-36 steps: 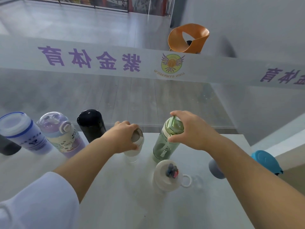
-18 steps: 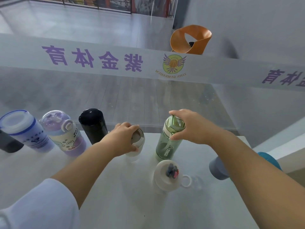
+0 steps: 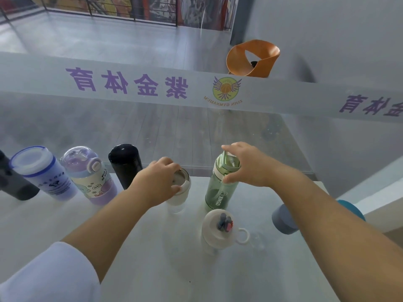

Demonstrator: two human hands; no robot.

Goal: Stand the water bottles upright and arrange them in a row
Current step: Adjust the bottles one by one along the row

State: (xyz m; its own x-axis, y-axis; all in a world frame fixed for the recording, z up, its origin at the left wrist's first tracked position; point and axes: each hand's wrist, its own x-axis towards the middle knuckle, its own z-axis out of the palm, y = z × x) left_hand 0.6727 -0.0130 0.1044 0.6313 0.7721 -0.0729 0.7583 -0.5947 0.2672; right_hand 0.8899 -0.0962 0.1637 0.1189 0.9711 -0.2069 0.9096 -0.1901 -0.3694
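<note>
Two hands at work, head view. Left hand (image 3: 157, 182) curls over the lid of the white bottle (image 3: 179, 198). Right hand (image 3: 246, 164) pinches the cap of the green bottle (image 3: 220, 192), lettered XING… Both bottles stand upright near the table's (image 3: 152, 258) far edge. The glass banner (image 3: 225, 89) reads GYMNASIUM, mirrored. Both grips are unchanged from 0.5 s ago.

Eight bottles (image 3: 15, 186) (image 3: 43, 175) (image 3: 91, 182) (image 3: 125, 164) (image 3: 180, 197) (image 3: 220, 192) (image 3: 216, 232) (image 3: 283, 221), two hands (image 3: 157, 184) (image 3: 246, 166), one orange chair (image 3: 235, 62)

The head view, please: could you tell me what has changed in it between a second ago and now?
Nothing visibly changed. The right hand still grips the green bottle by its cap, and the left hand still holds the top of the white bottle. Both bottles stand upright where they were. The black bottle has not moved either.
</note>
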